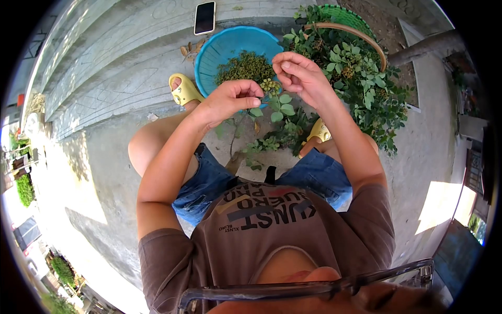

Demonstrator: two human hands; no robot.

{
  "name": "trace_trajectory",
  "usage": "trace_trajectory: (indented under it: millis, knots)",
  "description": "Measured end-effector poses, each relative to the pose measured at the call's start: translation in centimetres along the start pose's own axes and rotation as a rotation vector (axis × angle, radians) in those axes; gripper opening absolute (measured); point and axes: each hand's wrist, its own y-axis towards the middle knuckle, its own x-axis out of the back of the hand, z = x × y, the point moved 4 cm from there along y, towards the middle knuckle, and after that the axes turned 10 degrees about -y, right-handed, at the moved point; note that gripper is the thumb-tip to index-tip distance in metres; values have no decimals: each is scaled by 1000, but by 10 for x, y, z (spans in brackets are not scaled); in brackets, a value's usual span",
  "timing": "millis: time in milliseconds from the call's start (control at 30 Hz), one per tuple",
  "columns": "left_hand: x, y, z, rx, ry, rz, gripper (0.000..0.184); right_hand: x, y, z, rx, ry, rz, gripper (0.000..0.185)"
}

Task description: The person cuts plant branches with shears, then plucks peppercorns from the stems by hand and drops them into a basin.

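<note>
A round-leaved sprig (287, 109) with beady green berries (269, 86) is by the near rim of a smooth blue basin (208, 58), the left hand's (234, 99) grip clamped on it, the curled right hand's (306, 78) closure unclear.

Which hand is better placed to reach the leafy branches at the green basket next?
Probably the right hand: it is nearer the leafy branches and green basket; the left hand, farther off, seems to pinch the berry sprig.
</note>
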Motion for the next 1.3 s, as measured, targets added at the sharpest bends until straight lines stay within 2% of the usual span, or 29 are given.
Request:
trace_trajectory:
  millis: [67,133,167,200,267,567,633,867,967,1067,1167,1300]
  knots:
    - [-1,-1,3,24,32,22,14,-4,0,5,-29,-77,26,21]
    - [-2,0,7,46,88,60,13,-17,2,14,255,-683,191,29]
    - [-2,0,8,58,86,66,13,-26,-1,20,293,-835,234,28]
    - [-3,0,8,69,118,54,13,-27,-3,21,285,-827,225,28]
    - [-3,2,12,87,149,49,12,-30,-5,17,217,-1067,305,24]
    - [1,8,19,96,374,-11,11,-28,-7,12,238,-1287,335,12]
    - [2,10,19,88,422,-44,12,-30,-7,8,362,-1394,306,9]
    - [9,15,25,68,434,-160,18,-28,-3,-12,429,-1591,230,9]
    - [10,16,24,36,450,-201,18,-24,1,-21,535,-1651,146,14]
    - [11,18,24,48,343,-221,13,-23,5,-21,598,-1659,51,16]
    - [22,24,31,-19,73,-317,12,-20,13,-18,569,-1574,-99,18]
    - [28,27,26,-88,13,-412,11,-18,32,-19,627,-1481,-245,18]
